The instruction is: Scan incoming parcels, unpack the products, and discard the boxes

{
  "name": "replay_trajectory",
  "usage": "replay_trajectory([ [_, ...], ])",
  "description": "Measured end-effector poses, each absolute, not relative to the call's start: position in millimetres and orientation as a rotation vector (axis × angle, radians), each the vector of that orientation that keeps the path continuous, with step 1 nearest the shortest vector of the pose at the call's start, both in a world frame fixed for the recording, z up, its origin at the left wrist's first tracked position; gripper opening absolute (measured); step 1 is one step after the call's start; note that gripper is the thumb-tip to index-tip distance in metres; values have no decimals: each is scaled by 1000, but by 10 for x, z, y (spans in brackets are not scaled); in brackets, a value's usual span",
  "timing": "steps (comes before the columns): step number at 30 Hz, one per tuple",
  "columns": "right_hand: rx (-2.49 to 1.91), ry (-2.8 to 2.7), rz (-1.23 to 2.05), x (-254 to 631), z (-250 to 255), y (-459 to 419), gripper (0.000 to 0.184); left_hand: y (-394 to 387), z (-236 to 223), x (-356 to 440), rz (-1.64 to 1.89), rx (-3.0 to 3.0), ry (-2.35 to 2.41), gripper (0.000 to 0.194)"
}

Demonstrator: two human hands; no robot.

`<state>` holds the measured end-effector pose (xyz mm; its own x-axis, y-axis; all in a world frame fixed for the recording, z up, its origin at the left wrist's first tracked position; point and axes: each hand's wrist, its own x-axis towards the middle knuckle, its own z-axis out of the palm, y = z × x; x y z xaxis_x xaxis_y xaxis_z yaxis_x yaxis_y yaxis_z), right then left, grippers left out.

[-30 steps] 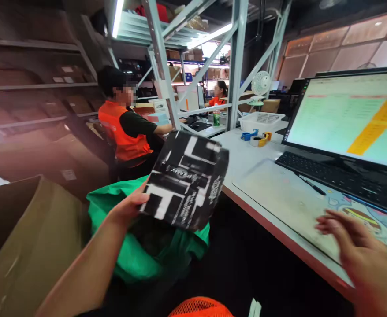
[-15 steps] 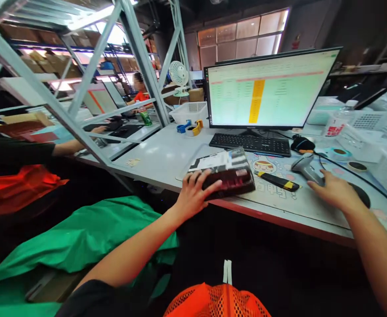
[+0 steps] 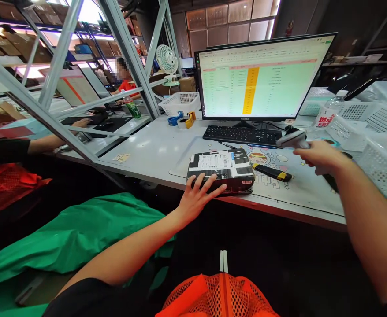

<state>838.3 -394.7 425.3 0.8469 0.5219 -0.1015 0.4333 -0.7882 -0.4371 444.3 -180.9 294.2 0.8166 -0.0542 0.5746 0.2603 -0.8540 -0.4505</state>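
Note:
A black parcel [image 3: 221, 168] with a white shipping label lies flat near the front edge of the grey desk [image 3: 154, 152]. My left hand [image 3: 196, 198] rests on its near side, fingers spread apart. My right hand [image 3: 319, 156] is raised over the desk mat to the right, closed around the handle of a grey barcode scanner [image 3: 292, 138] whose head points left, toward the parcel. A black and yellow box cutter [image 3: 273, 172] lies between the parcel and my right hand.
A monitor [image 3: 259, 79] and keyboard [image 3: 243, 134] stand behind the parcel. White baskets [image 3: 375, 132], a water bottle [image 3: 329, 113] and tape rolls [image 3: 182, 119] sit around. A green bag [image 3: 74, 233] lies at lower left. A co-worker's arm [image 3: 48, 141] reaches past the metal racking.
My left hand brought the parcel from over the green bag onto the desk and now lies open on it. My right hand took up the scanner and lifted it.

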Motion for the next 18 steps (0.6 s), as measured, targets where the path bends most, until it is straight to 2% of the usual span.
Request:
replay_trajectory([
  [3,-2539,-941,474,8108,4873,-3885,83,-1805,2922,4439,-799,-2496,-153,97],
  [4,-2540,-1017,530,7984,5051,-3825,83,-1807,2922,4439,-797,-2500,-155,97],
  [7,-2535,-1193,713,7626,5400,-3570,67,-1821,2933,4440,-793,-2495,-167,95],
  [9,-2527,-1275,755,7491,5459,-3414,53,-1830,2942,4440,-795,-2487,-171,94],
  [13,-2560,-1269,532,7646,5192,-3297,36,-1833,2941,4440,-819,-2454,-171,91],
  [18,-2776,-1064,-59,8266,4350,-3452,33,-1819,2919,4447,-877,-2416,-164,88],
])
